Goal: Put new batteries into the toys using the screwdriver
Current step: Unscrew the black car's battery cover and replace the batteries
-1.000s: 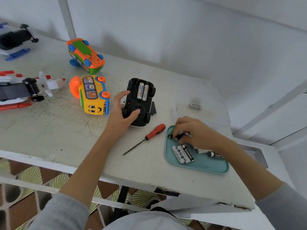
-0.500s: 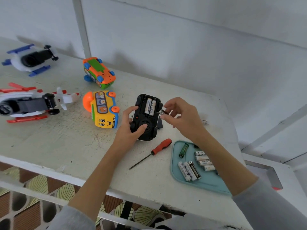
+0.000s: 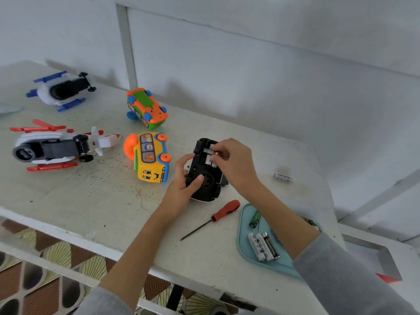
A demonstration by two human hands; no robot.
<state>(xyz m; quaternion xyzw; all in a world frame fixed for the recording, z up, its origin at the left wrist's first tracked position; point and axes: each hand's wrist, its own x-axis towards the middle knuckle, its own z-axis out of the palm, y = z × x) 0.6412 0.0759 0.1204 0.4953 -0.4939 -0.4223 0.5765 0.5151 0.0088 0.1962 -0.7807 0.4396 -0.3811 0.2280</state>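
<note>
Mid-table, the black toy car (image 3: 203, 176) lies belly-up with its battery bay open. Left hand (image 3: 184, 185) grips the near end of the chassis, thumb on the underside, fingers wrapped round the side. Right hand (image 3: 234, 162) pinches a battery (image 3: 210, 152) by its end and holds it at the bay, angled across the slots; white cells look to be already seated beside it.

Handling, my read:
- Battery: small, rigid, smooth metal jacket, so slippery. Pinch it at one end or mid-body, seat the spring end first, then press it flat.
- Car: light hard plastic that would slide on the tabletop (image 3: 91, 201) without the left hand bracing it. Hold by the chassis sides, not the wheels.
- Cover: a dark flap shows at the car's right edge, probably the bay cover, can't confirm.

Around:
- Red-handled screwdriver (image 3: 213, 218) lies just near of the car, untouched, tip pointing to the table's near edge.
- Teal tray (image 3: 244, 242) on the right holds spare cells, one of them green.
- Loose battery (image 3: 282, 177) lies well right of the car.
- Yellow bus (image 3: 151, 161) sits just left of the left hand; orange-green car (image 3: 146, 108) and two helicopter toys (image 3: 56, 148) farther left and back.

Nothing blocks the bay. The right forearm crosses over the tray.
</note>
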